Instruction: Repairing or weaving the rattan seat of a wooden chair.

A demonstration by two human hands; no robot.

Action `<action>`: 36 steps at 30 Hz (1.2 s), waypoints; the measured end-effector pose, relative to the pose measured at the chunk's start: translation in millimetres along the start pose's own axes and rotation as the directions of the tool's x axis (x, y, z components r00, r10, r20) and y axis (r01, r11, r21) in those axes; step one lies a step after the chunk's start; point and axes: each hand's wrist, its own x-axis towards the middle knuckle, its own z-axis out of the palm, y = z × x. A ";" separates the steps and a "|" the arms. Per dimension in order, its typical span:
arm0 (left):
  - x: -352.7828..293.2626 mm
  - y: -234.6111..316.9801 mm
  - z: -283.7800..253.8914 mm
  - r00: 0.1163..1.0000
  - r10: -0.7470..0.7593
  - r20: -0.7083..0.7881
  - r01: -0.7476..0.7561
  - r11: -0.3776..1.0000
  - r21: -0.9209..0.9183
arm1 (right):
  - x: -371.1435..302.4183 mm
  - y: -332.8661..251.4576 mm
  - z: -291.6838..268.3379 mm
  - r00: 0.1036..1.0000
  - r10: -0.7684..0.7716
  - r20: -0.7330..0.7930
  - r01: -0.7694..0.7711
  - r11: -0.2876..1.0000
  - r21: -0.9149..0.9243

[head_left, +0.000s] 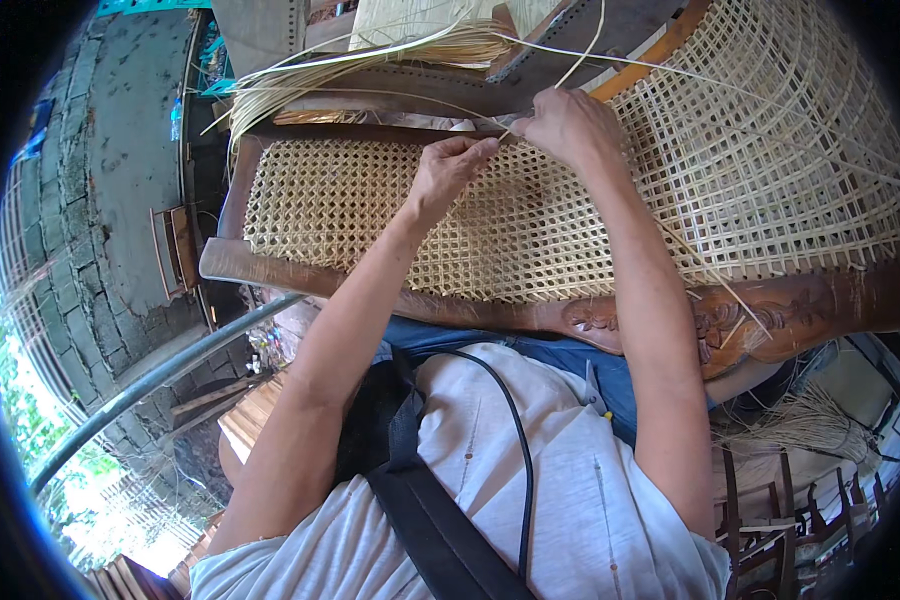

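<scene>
Across my lap lies a carved wooden chair frame with a woven cane panel set in it. Both my hands meet above the panel's far edge. My left hand is closed, thumb and forefinger pinched on a thin cane strip. My right hand, also closed, pinches the same strip just to the right, and a length of it rises past the fingers. Looser weave with several long strands crossing it covers the right part of the frame. The exact grip of the right fingertips is partly hidden.
A bundle of loose cane strips lies beyond the frame at the far left. Dark wooden pieces with drilled holes stand behind. A metal pipe runs at left. More cane and wooden chair parts sit at lower right.
</scene>
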 end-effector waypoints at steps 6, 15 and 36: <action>-12.8 0.4 -19.2 0.985 -0.042 -0.170 0.153 0.675 0.721 | 16.3 -1.6 71.1 0.950 -0.191 0.248 0.192 0.981 0.020; -15.3 0.1 -26.3 0.964 -0.069 -0.259 0.238 0.663 0.710 | 12.2 -26.5 85.9 0.915 -0.309 0.258 0.337 0.939 -0.071; 7.1 -12.6 -27.3 0.995 -0.102 0.005 0.035 0.393 0.919 | 26.1 -42.0 87.5 0.909 -0.189 0.373 0.252 0.959 -0.129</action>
